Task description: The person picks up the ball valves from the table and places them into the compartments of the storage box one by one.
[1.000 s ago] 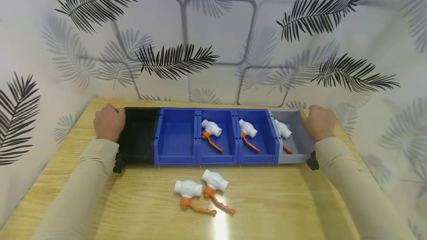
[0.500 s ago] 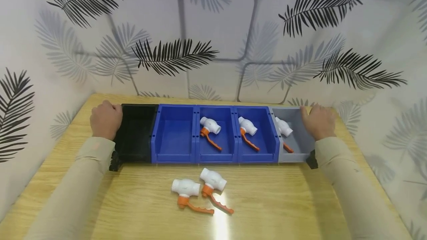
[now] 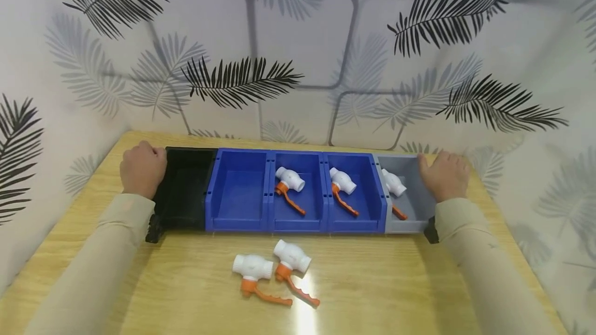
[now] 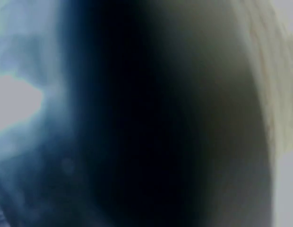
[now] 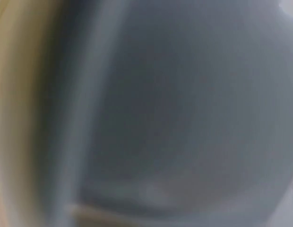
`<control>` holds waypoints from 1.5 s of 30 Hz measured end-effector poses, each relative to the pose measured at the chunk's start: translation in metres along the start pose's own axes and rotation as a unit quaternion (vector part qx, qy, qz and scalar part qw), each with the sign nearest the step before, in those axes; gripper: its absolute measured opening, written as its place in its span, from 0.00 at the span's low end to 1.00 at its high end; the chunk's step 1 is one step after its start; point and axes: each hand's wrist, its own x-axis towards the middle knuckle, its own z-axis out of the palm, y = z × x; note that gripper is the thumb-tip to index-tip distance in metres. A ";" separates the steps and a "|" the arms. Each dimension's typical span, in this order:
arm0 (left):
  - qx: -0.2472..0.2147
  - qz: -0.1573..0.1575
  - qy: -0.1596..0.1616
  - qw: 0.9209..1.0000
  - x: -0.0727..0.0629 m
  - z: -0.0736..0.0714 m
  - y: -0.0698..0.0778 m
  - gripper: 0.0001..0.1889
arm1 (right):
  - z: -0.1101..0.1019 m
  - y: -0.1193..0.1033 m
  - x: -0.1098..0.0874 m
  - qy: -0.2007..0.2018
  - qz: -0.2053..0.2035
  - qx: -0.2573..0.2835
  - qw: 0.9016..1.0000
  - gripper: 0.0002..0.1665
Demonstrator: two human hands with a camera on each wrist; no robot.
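Note:
In the head view my left hand [image 3: 143,169], fingers curled, grips the left side of a black bin [image 3: 186,190]. At the other end of the row my right hand [image 3: 444,176] holds the right wall of a grey bin [image 3: 416,195], its thumb over the inner edge. Several blue bins [image 3: 240,187] stand joined between them. White ball valves with orange lever handles lie one each in the middle blue bin [image 3: 289,179], the right blue bin [image 3: 343,181] and the grey bin. Both wrist views are blurred and filled by bin walls; fingers are hidden there.
Two more ball valves lie on the wooden table in front of the bins, a left one [image 3: 253,268] and a right one [image 3: 292,257]. A patterned wall [image 3: 298,40] rises behind the table [image 3: 372,283].
The whole head view has shifted slightly, with the bins and loose valves a little further left in it. Both hands keep their places at the ends of the row.

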 end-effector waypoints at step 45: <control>-0.037 0.480 -0.067 0.874 -0.139 -0.063 0.119 0.09 | 0.004 0.004 0.007 -0.084 0.044 -0.011 0.995 0.54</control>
